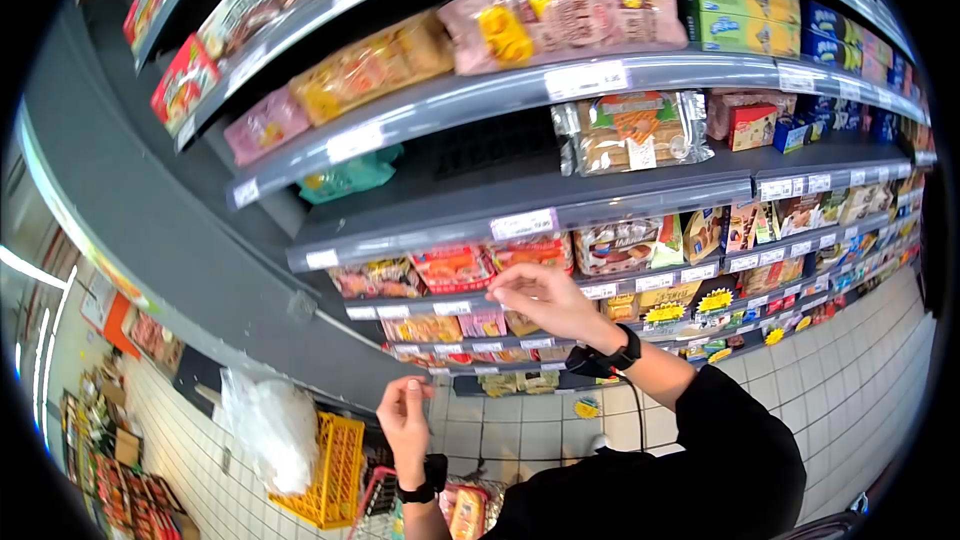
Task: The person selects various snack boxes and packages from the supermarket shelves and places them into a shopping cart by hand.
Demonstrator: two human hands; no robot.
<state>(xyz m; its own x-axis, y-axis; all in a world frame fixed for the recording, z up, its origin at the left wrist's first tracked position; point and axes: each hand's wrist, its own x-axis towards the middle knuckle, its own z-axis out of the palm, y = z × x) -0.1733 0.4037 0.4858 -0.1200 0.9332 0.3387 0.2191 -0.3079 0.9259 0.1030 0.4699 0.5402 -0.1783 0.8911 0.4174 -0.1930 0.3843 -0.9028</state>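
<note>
My right hand point(545, 300) reaches out in front of the shelves, fingers loosely bent and nothing visible in them. Behind it are red packs point(450, 268) and a brown-and-white pack point(615, 245) on a lower shelf. Lower and to the left, my left hand point(403, 420) is raised with its fingers part-curled, and no object shows in it. Each wrist wears a black band. On the shelf above my right hand lies a clear-and-silver pack of brown baked goods point(640, 135), with a teal bag point(348, 177) farther left.
A large pink pack point(565, 22) and a tan pack point(375, 65) lie on a higher shelf. Below left, a yellow crate point(335, 470) stands on the tiled floor beside a clear plastic bag point(270, 430). A basket near my body holds a yellow-and-pink pack point(467, 515).
</note>
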